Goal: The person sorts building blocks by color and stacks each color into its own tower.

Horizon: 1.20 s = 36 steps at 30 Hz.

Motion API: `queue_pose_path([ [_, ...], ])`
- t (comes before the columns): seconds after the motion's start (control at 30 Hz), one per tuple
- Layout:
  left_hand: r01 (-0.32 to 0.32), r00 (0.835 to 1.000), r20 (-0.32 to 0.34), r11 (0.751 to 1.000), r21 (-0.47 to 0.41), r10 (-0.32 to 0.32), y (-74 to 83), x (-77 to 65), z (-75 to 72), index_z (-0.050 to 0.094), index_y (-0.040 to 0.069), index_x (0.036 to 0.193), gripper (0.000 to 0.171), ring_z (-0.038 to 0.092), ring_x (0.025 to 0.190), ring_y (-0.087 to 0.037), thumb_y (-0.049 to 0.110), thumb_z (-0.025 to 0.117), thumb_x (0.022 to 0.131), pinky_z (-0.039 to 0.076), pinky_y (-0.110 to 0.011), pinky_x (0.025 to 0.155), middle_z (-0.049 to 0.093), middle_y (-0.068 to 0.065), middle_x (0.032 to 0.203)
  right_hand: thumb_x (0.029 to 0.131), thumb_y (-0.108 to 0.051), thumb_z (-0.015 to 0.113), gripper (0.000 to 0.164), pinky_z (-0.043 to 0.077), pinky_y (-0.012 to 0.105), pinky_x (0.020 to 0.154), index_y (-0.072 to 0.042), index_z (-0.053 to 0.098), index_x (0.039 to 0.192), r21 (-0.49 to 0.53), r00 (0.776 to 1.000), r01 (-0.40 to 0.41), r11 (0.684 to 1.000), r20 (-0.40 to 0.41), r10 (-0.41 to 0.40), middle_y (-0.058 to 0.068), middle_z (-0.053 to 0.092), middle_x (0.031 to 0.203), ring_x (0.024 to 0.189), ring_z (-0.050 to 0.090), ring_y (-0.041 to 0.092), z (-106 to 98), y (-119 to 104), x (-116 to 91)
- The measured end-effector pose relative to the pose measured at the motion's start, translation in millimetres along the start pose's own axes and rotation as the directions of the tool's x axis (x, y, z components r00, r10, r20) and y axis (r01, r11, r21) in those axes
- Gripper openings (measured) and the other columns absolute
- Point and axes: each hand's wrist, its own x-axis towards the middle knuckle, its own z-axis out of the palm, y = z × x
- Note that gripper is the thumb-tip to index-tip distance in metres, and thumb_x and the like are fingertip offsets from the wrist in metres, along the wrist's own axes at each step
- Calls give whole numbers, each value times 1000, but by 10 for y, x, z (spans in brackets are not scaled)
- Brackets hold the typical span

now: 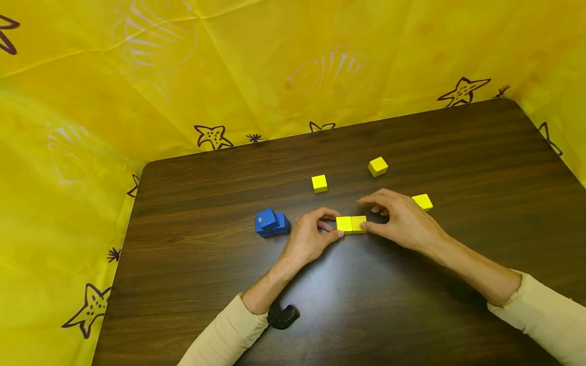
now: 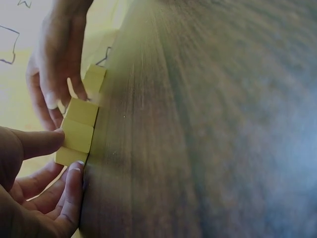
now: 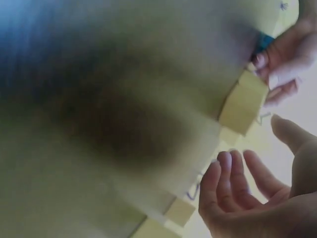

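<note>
Two yellow cubes stand side by side on the brown table, the left cube [image 1: 344,225] against the right cube [image 1: 359,224]. My left hand [image 1: 308,236] pinches the left cube, with the thumb [image 2: 74,181] on its near side and a finger on its far side. To the right of the pair hovers my right hand [image 1: 405,218], its fingers loosely bent and spread from the thumb. In the right wrist view nothing lies between those fingers [image 3: 237,181]. The right thumb tip overlaps the right cube in the head view; touch cannot be told.
Just left of my left hand stands a small pile of blue cubes [image 1: 267,219], one on top. Loose yellow cubes lie behind the hands [image 1: 319,184] and farther back [image 1: 377,166]; another cube [image 1: 423,202] is partly hidden by my right hand. A black curved object [image 1: 283,317] is by my left wrist.
</note>
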Motion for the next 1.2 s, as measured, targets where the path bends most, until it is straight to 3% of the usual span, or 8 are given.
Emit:
queue_pose_path([
  [0.33, -8, 1000, 5, 1000, 3, 8, -4, 0, 9, 71, 18, 114, 32, 67, 78, -3, 17, 82, 83, 52, -26, 74, 73, 3, 106, 83, -26, 83, 43, 53, 43, 77, -13, 68, 121, 4, 998, -18, 1000, -55, 19, 4, 67, 112, 94, 61, 21, -202, 37, -28],
  [0.67, -16, 1000, -6, 1000, 17, 16, -10, -2, 7, 71, 17, 114, 33, 67, 79, -3, 18, 82, 83, 52, -26, 76, 73, 4, 106, 80, -17, 85, 43, 54, 38, 75, -15, 69, 120, -7, 995, -31, 999, -99, 30, -2, 67, 113, 90, 64, 19, -321, 116, -38],
  [0.93, -5, 1000, -2, 1000, 16, 5, -12, -6, 6, 72, 19, 112, 31, 67, 78, -3, 17, 82, 83, 52, -26, 74, 73, 4, 104, 79, -15, 86, 45, 54, 31, 68, -21, 69, 120, 5, 992, -6, 1000, -127, 7, -5, 67, 115, 87, 65, 18, -446, 195, -100],
  [1.2, -12, 1000, -2, 1000, 14, 12, -12, -1, 4, 71, 18, 114, 32, 67, 79, -4, 18, 82, 84, 52, -26, 75, 73, 4, 106, 77, -13, 87, 47, 46, 19, 61, -24, 69, 120, -22, 989, -5, 1000, -145, 2, -6, 67, 115, 83, 63, 14, -546, 292, -144],
])
